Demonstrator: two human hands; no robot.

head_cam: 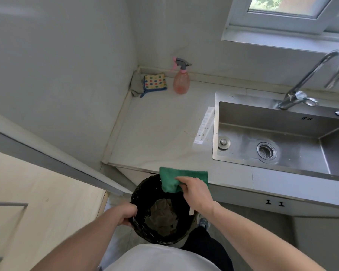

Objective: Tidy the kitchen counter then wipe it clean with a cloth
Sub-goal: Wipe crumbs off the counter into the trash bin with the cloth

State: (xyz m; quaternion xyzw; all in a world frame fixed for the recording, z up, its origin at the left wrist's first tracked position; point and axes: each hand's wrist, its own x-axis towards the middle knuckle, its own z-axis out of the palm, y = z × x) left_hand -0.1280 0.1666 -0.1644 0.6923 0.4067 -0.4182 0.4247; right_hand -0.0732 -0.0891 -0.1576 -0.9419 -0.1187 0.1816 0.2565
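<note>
My right hand (pixel 194 189) grips a green cloth (pixel 171 178) at the front edge of the pale kitchen counter (pixel 160 130), with the cloth hanging over the edge. Below it, my left hand (pixel 125 214) holds the rim of a black bin (pixel 143 194) lined with a dark bag, crumpled waste inside. The bin sits just under the counter's front left corner. Small crumbs lie on the counter near the sink's left rim.
A pink spray bottle (pixel 181 80) and a dotted sponge cloth (pixel 155 81) on a grey rag stand in the back left corner. A steel sink (pixel 282 137) with a curved tap (pixel 317 75) fills the right side. A wall and door frame close the left.
</note>
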